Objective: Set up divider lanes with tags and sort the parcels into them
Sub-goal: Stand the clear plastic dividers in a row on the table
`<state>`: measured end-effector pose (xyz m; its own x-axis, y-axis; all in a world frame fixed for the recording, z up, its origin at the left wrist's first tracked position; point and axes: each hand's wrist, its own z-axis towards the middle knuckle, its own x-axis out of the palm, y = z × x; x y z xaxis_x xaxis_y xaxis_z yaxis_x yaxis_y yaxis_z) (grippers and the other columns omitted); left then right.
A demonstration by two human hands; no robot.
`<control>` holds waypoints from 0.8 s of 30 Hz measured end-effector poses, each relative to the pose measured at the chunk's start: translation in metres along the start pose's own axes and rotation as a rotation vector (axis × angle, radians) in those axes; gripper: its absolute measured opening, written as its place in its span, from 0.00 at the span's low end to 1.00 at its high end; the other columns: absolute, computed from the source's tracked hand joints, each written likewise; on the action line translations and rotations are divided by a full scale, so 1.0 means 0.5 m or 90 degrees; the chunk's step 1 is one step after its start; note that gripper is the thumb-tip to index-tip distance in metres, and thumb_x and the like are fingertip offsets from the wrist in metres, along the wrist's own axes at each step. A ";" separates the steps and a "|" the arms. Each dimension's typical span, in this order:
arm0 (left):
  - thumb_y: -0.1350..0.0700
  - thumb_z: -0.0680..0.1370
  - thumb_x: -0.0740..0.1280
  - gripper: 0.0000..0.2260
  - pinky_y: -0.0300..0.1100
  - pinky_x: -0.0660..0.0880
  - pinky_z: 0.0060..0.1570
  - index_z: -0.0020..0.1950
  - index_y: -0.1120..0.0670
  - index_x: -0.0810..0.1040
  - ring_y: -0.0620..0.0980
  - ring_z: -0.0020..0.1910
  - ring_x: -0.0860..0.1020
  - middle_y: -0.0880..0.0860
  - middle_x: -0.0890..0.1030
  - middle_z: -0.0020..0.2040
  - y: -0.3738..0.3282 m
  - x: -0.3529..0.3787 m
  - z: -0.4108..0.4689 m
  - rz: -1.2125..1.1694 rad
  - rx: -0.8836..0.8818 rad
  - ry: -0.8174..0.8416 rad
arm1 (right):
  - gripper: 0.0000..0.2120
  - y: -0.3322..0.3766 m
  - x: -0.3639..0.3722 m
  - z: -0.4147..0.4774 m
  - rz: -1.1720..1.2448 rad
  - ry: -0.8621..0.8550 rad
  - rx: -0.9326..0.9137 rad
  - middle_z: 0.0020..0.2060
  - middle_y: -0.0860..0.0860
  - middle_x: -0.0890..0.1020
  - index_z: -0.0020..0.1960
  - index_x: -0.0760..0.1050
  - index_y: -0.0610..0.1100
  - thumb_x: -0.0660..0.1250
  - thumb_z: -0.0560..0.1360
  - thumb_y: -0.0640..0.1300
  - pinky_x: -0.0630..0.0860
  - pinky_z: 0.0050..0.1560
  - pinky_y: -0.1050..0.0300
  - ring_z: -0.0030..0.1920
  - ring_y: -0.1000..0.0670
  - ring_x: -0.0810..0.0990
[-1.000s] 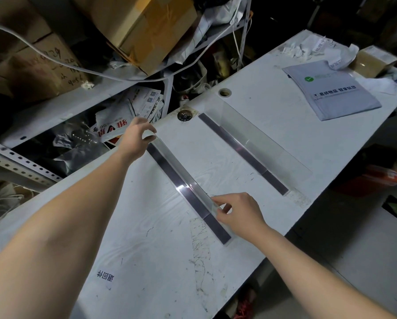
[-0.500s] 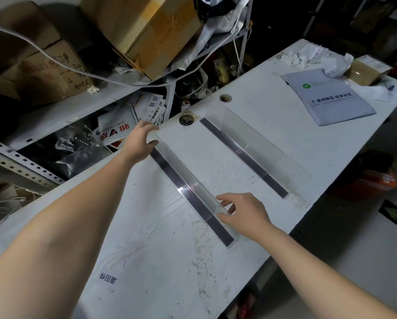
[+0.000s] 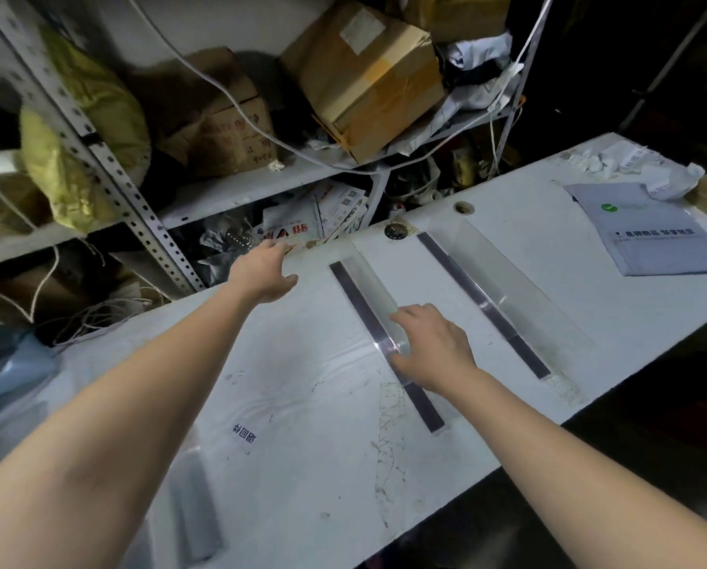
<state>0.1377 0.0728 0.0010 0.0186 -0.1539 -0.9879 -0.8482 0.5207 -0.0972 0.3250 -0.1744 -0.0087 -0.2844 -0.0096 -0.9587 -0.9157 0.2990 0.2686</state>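
Taped cardboard box [image 3: 364, 76] and yellow bag [image 3: 85, 129] sit on the metal shelving [image 3: 109, 174].

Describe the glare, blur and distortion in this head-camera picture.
Head view: dim overall; a glare streak crosses the clear acrylic divider strip beside the right hand; wide-angle bending curves the white table edge; the near-left corner is blurred.

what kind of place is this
Probably a parcel sorting or storage room: taped cardboard boxes crowd a perforated metal shelf rack, and a grey plastic mailer bag lies on the white worktable.
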 end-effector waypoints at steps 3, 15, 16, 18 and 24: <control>0.43 0.79 0.67 0.28 0.55 0.77 0.59 0.76 0.53 0.67 0.58 0.66 0.75 0.55 0.74 0.70 0.038 -0.027 -0.111 0.010 -0.038 -0.022 | 0.28 0.058 -0.016 -0.007 0.005 0.004 -0.059 0.70 0.55 0.73 0.75 0.68 0.50 0.69 0.77 0.54 0.73 0.57 0.52 0.70 0.49 0.69; 0.44 0.79 0.66 0.27 0.54 0.74 0.64 0.76 0.53 0.69 0.57 0.71 0.72 0.55 0.72 0.74 0.185 -0.047 -0.511 -0.014 -0.230 -0.037 | 0.30 0.278 -0.010 -0.118 0.016 0.031 -0.203 0.73 0.52 0.71 0.77 0.66 0.52 0.69 0.77 0.53 0.73 0.60 0.50 0.74 0.48 0.67; 0.44 0.80 0.66 0.27 0.54 0.74 0.64 0.76 0.54 0.69 0.58 0.71 0.72 0.55 0.72 0.74 0.195 -0.041 -0.530 -0.020 -0.242 -0.039 | 0.30 0.294 -0.005 -0.126 0.013 0.033 -0.212 0.73 0.52 0.71 0.77 0.66 0.52 0.69 0.77 0.53 0.73 0.60 0.50 0.74 0.48 0.67; 0.45 0.80 0.65 0.26 0.54 0.74 0.63 0.76 0.54 0.69 0.58 0.70 0.73 0.55 0.73 0.73 0.216 -0.026 -0.561 -0.030 -0.261 -0.038 | 0.30 0.323 0.007 -0.136 0.007 0.039 -0.225 0.73 0.52 0.72 0.77 0.66 0.52 0.69 0.77 0.53 0.74 0.60 0.50 0.73 0.48 0.67; 0.48 0.81 0.66 0.24 0.54 0.73 0.66 0.76 0.54 0.70 0.56 0.70 0.73 0.55 0.73 0.72 0.287 0.023 -0.591 -0.081 -0.251 -0.023 | 0.29 0.403 0.050 -0.147 0.003 0.067 -0.226 0.71 0.52 0.74 0.76 0.67 0.52 0.69 0.77 0.53 0.74 0.57 0.51 0.71 0.49 0.69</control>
<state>-0.1400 -0.1025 0.0113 0.1485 -0.1631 -0.9754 -0.9756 0.1371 -0.1714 0.1125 -0.1844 0.0281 -0.2990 -0.1135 -0.9475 -0.9507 -0.0498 0.3060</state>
